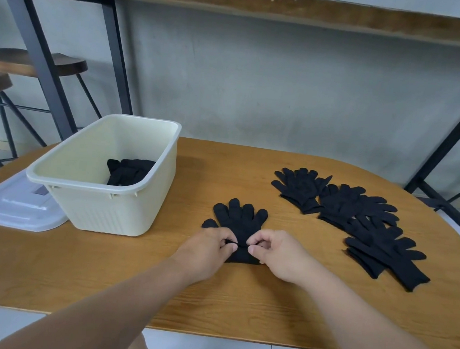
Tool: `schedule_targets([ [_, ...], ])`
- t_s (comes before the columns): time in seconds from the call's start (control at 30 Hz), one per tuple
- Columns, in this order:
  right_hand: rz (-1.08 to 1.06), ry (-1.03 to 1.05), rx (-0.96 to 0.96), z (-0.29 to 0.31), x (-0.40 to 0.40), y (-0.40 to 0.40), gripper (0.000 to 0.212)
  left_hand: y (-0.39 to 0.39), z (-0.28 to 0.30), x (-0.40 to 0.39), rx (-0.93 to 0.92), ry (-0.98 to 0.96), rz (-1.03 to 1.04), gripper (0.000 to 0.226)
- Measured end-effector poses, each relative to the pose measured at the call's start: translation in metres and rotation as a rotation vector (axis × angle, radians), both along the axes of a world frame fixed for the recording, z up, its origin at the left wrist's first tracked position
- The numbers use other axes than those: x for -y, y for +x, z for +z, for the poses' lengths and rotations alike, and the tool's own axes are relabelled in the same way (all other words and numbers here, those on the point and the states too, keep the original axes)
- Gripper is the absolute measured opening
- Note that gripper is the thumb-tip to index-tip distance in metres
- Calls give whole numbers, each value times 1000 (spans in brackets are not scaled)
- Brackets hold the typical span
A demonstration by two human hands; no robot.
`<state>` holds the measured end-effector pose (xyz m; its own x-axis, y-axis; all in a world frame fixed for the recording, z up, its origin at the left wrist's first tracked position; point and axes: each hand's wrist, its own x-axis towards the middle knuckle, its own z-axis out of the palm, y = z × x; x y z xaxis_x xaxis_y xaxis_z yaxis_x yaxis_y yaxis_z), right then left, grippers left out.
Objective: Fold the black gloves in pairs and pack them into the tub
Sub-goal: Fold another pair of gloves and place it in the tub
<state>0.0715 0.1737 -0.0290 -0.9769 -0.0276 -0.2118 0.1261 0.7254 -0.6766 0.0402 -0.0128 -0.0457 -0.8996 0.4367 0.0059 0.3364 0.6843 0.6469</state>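
A black glove pair [237, 219] lies flat in the middle of the wooden table [214, 291], fingers pointing away from me. My left hand [208, 248] pinches its cuff on the left side, and my right hand [276, 253] pinches the cuff on the right. The cream tub [104, 214] stands at the left, with folded black gloves [128, 172] inside at its far right end. Several loose black gloves [357, 220] lie overlapping on the right side of the table.
A translucent white lid [14, 204] lies flat to the left of the tub, partly under it. Dark stools [34, 62] stand beyond the table at the left. A grey wall and black metal frame legs are behind the table.
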Motion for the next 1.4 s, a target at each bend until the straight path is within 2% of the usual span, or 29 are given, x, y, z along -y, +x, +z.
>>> schedule_targets([
  [0.07,-57,-6,1,-2,3,-3,3,-2,2,-3,29,-6,29,10],
  [0.2,-108,19,-50,-4,9,-6,8,-3,3,-8,-18,-85,78,11],
  [0.4,-116,-1,-134,-3,12,-5,9,-1,5,-5,-73,-64,76,10],
  [0.53,-108,-19,-151,-1,11,-7,7,-3,8,-3,-19,8,102,10],
  [0.73,-116,-24,-137,-3,16,-11,11,-10,4,-5,11,-79,113,15],
  [0.9,-140,-25,-127,-5,16,-14,10,-12,5,0,104,16,106,17],
  [1.1,-166,-154,-47,-1,16,-12,17,-16,1,2,166,97,172,12],
  [1.27,-212,-152,-27,-3,17,-14,16,-16,-1,-3,164,150,224,9],
  [1.33,-230,-103,-44,-7,20,-16,13,-16,-2,-5,135,115,232,11],
  [1.4,-243,-22,-66,-12,22,-17,12,-15,-3,-7,68,0,214,11],
])
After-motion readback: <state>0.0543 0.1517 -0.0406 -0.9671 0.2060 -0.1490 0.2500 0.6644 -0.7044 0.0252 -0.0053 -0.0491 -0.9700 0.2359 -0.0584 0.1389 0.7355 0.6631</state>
